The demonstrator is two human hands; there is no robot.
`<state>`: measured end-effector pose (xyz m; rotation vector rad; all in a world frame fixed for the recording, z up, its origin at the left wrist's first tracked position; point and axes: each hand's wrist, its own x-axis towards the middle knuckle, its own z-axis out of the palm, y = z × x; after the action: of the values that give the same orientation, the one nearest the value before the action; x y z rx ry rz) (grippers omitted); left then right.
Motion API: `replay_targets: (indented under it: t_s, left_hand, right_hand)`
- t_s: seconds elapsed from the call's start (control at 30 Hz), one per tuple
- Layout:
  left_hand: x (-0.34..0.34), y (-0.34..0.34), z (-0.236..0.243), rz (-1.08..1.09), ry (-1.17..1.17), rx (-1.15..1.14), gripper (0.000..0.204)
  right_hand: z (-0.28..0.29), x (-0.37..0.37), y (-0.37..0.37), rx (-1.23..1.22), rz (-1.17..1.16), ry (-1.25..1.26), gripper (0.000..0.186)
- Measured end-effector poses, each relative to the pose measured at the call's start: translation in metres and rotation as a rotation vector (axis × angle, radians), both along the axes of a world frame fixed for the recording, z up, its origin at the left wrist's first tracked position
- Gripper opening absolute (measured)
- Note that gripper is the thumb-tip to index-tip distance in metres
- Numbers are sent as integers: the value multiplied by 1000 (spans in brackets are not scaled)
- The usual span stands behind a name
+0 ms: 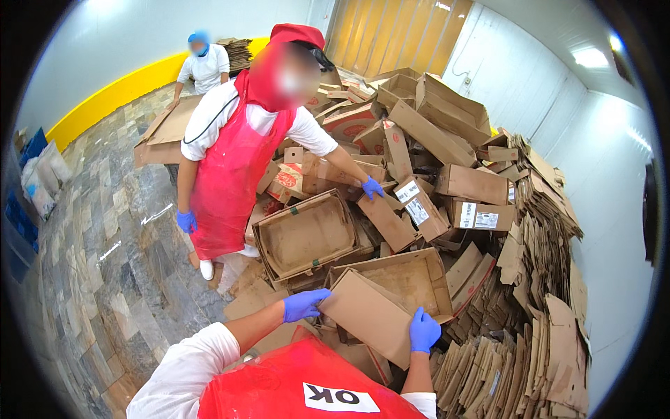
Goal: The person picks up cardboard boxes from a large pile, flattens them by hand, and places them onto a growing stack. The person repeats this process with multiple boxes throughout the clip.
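Note:
A brown cardboard box (368, 316) is held in front of me, its long plain side tilted toward me. My left hand (306, 305), in a blue glove, is closed on its left end. My right hand (423, 331), gloved the same, grips the right end, with its thumb up along the edge. Just beyond lies an open cardboard tray box (419, 279) with a stained inside. Another open tray box (307, 236) with green corner marks rests farther left. Part of each hand's fingers is hidden behind the box.
A co-worker in a red apron (234, 185) stands ahead, one gloved hand touching a box (388, 222). Behind, a person in white (207, 70) stands by a large carton (167, 133). Loose boxes (447, 115) are heaped ahead; flattened cardboard stacks (488, 370) line the right. Tiled floor (139, 279) lies left.

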<state>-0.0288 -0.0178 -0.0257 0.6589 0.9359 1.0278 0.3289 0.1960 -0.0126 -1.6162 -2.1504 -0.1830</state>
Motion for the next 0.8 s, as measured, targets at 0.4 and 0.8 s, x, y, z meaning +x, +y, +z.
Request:
replay_targets:
  t_s: [0.4, 0.8]
  left_hand:
    - [-113, -256, -245, -153, 1444, -590, 78]
    - [-68, -401, -232, 98, 1025, -1121, 71]
  right_hand:
    - [-2, -10, 60, 16, -51, 34, 56]
    - [27, -1, 115, -179, -131, 62, 57]
